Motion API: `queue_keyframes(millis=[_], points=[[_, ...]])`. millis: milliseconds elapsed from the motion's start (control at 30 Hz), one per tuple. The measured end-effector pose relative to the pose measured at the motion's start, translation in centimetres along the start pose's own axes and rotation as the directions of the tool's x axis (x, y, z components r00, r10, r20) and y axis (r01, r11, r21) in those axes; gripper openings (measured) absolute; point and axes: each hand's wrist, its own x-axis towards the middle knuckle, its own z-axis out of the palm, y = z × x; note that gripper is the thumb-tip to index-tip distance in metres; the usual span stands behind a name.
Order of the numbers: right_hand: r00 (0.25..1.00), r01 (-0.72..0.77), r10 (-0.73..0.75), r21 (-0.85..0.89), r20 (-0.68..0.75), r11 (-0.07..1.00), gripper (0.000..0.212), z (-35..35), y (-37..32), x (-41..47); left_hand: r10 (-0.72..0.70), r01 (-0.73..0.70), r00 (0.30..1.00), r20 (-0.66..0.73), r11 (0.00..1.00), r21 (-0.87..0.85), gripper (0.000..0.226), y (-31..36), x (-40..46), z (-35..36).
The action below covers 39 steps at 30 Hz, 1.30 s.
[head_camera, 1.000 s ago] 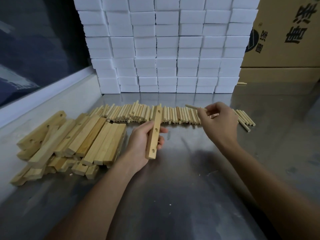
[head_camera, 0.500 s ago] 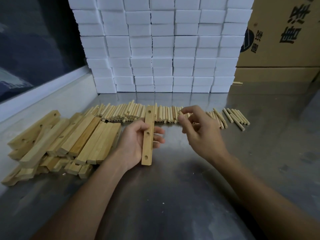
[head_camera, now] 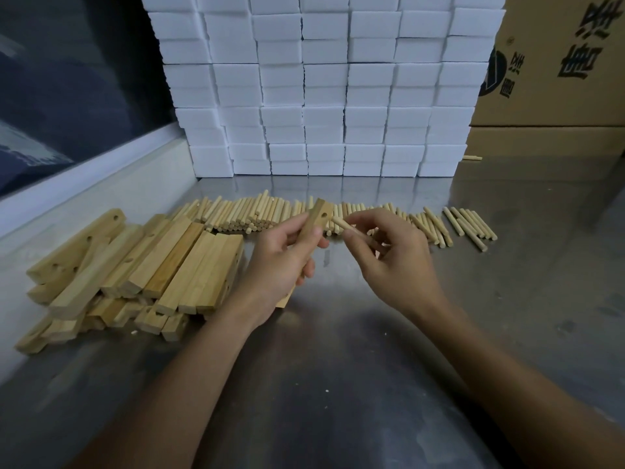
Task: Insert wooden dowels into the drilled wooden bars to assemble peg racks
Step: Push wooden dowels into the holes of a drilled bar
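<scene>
My left hand (head_camera: 280, 265) grips a drilled wooden bar (head_camera: 316, 220), held tilted with one drilled hole facing right near its top end. My right hand (head_camera: 389, 255) pinches a short wooden dowel (head_camera: 341, 224) between thumb and fingers; the dowel's tip points at that hole and sits just beside it. Whether the tip is inside the hole I cannot tell. A long row of loose dowels (head_camera: 250, 214) lies on the metal table behind both hands. A pile of drilled bars (head_camera: 142, 265) is stacked to the left.
A wall of stacked white foam blocks (head_camera: 324, 96) stands at the back of the metal table (head_camera: 338, 384). Cardboard boxes (head_camera: 554, 72) stand at the back right. More loose dowels (head_camera: 470, 225) lie to the right. A raised white ledge (head_camera: 84, 184) borders the left side.
My right hand picked a dowel from the row and brought it left to the bar's top hole. My left hand tilted and lifted the bar toward it.
</scene>
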Motion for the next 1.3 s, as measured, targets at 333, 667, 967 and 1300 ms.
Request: queue_keyframes(millis=[333, 667, 967, 1300], points=[[0.983, 0.154, -0.171, -0.214, -0.061, 0.965, 0.012, -0.4, -0.5, 0.1, 0.112, -0.111, 0.994, 0.0, 0.984, 0.139, 0.037, 0.2, -0.5, 1.1], [0.967, 0.093, -0.186, -0.437, -0.176, 0.895, 0.008, 0.1, -2.4, 0.0, 0.264, -0.267, 0.963, 0.05, 0.919, 0.289, 0.025, 1.0, -0.9, 1.9], [0.776, -0.628, 0.585, 0.369, 0.236, 0.685, 0.034, -1.1, -1.5, 0.9, 0.362, -0.383, 0.921, 0.142, 0.784, 0.488, 0.04, 1.1, -0.9, 1.8], [0.57, -0.821, 0.581, 0.422, 0.581, 0.384, 0.024, -2.2, -0.7, 1.6, 0.417, -0.453, 0.889, 0.191, 0.73, 0.513, 0.039, 0.7, -0.5, 1.4]])
